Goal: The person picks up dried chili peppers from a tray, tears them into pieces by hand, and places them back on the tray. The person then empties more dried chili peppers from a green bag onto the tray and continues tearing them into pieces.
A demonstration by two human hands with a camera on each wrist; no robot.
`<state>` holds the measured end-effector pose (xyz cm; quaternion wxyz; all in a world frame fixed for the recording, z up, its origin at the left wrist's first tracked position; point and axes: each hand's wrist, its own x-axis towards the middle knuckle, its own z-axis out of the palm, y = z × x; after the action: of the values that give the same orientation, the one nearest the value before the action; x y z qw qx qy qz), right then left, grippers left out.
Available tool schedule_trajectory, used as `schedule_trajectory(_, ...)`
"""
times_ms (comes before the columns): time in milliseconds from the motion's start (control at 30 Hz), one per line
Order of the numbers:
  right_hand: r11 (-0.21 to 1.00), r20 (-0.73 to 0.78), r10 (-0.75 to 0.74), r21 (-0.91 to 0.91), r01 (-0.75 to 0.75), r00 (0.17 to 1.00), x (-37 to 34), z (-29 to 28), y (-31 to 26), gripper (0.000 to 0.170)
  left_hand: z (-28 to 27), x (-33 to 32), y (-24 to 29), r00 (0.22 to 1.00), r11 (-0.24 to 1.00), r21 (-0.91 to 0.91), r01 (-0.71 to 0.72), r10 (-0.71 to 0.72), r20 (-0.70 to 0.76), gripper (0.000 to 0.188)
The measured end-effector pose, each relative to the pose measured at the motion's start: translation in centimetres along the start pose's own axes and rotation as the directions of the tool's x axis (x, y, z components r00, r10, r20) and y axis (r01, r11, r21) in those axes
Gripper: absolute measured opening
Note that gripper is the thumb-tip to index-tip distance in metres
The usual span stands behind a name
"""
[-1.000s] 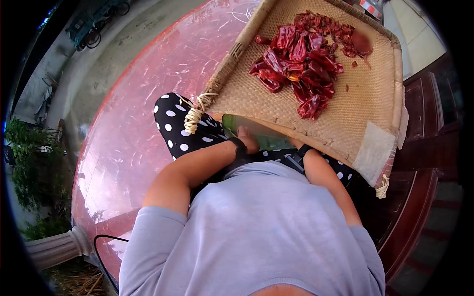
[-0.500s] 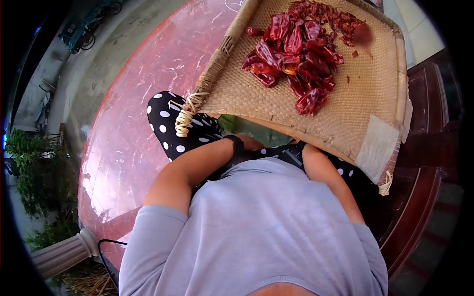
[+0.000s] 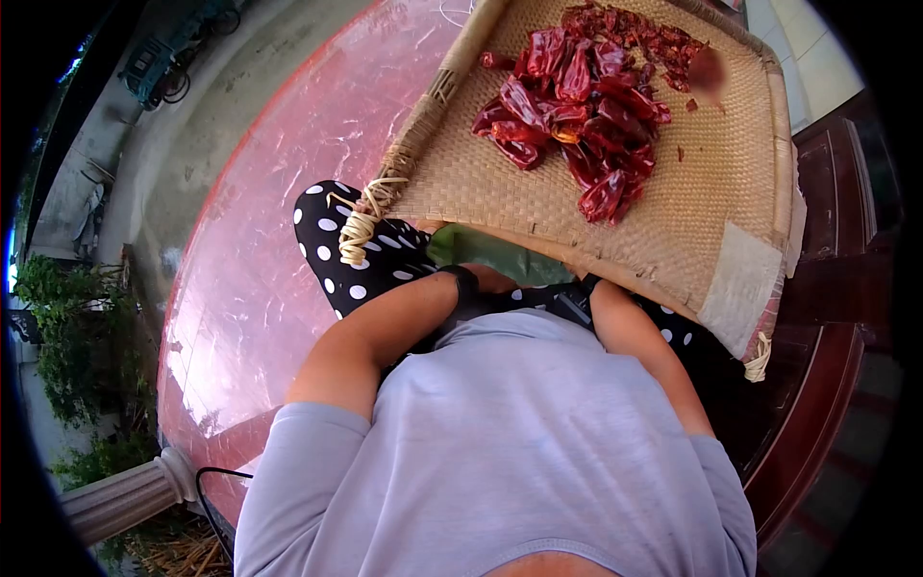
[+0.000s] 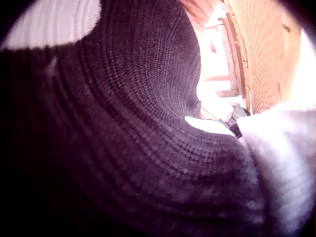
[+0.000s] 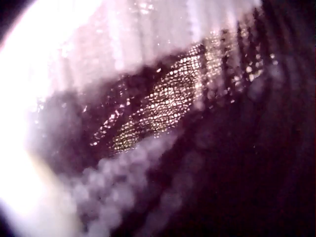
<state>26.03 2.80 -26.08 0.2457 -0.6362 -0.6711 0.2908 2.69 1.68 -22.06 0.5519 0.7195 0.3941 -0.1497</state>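
My left hand [image 3: 492, 280] lies low on my lap at the near edge of the woven tray [image 3: 731, 183]; its fingers are mostly hidden. Of my right hand [image 3: 579, 273] only a sliver shows, the rest tucked beneath the tray's near rim. Between the two hands, a piece of green see-through plastic [image 3: 510, 258] shows under the tray. Whether either hand holds something, I cannot tell. Dark polka-dot trousers [image 4: 133, 98] fill most of the left wrist view. Blurred dark and white cloth [image 5: 148, 54] covers the right wrist view.
Whole dried red chilies [image 3: 577, 106] are heaped on the tray, with smaller chili pieces [image 3: 635, 34] behind them. The tray sits tilted over my knees. A plastic-covered red round table [image 3: 260, 221] is at the left, dark red wooden furniture [image 3: 827, 240] at the right.
A second ago the left hand stood more upright with its back showing; it has since dropped lower. Less of the right hand shows. The view has shifted slightly; the chilies lie as before.
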Motion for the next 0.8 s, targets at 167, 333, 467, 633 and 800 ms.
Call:
schedule_trajectory(167,1.000,0.021,0.013,0.020,-0.013,1.000,-0.9,-0.3,-0.6,0.036,-0.1,0.6,0.1,0.999,0.999,-0.003,-0.036,0.036,-0.031,0.064)
schedule_trajectory(333,0.999,0.037,0.012,0.042,-0.014,0.999,-1.3,-0.4,-1.1,0.036,-3.7,-6.6,8.4,0.987,0.989,0.097,0.116,-0.125,0.096,0.067)
schedule_trajectory(467,0.998,0.044,0.005,0.056,-0.008,0.999,-1.6,-0.5,-1.6,0.036,-2.0,-1.8,3.6,0.985,0.987,0.105,0.121,-0.133,0.110,0.063)
schedule_trajectory(633,0.998,0.059,0.003,0.066,-0.007,0.998,-1.7,-0.9,-1.9,0.036,-2.6,-2.6,5.6,1.000,1.000,0.020,0.014,-0.014,-0.006,0.050)
schedule_trajectory(800,0.996,0.076,-0.008,0.091,0.002,0.997,-1.9,-0.8,-1.9,0.036,-2.1,-2.1,2.9,0.956,0.912,0.380,-0.155,0.235,-0.174,0.031)
